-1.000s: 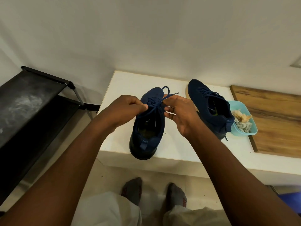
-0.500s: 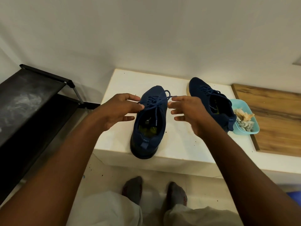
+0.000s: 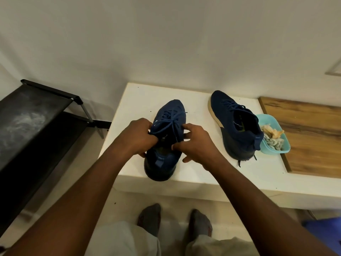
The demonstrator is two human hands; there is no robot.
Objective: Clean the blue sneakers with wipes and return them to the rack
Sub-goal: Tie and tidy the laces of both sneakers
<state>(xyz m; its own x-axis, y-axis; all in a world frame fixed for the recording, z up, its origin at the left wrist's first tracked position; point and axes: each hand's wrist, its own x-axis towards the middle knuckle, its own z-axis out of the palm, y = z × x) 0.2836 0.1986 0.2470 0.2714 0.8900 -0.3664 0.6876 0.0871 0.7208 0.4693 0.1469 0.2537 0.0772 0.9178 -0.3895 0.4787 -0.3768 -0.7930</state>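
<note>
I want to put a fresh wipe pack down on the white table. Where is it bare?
Bare: the white table behind the near sneaker, and between it and the far sneaker. Crowded: the right side by the teal tub.

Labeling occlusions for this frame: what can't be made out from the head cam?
- Near sneaker: tongue and opening, hidden behind the left hand and right hand; whether the laces are knotted is unclear.
- Far sneaker: its right side, turned away.
- Teal tub: crumpled contents, too small to identify.
- Rack: lower shelves, dark and cropped by the left edge.
</note>
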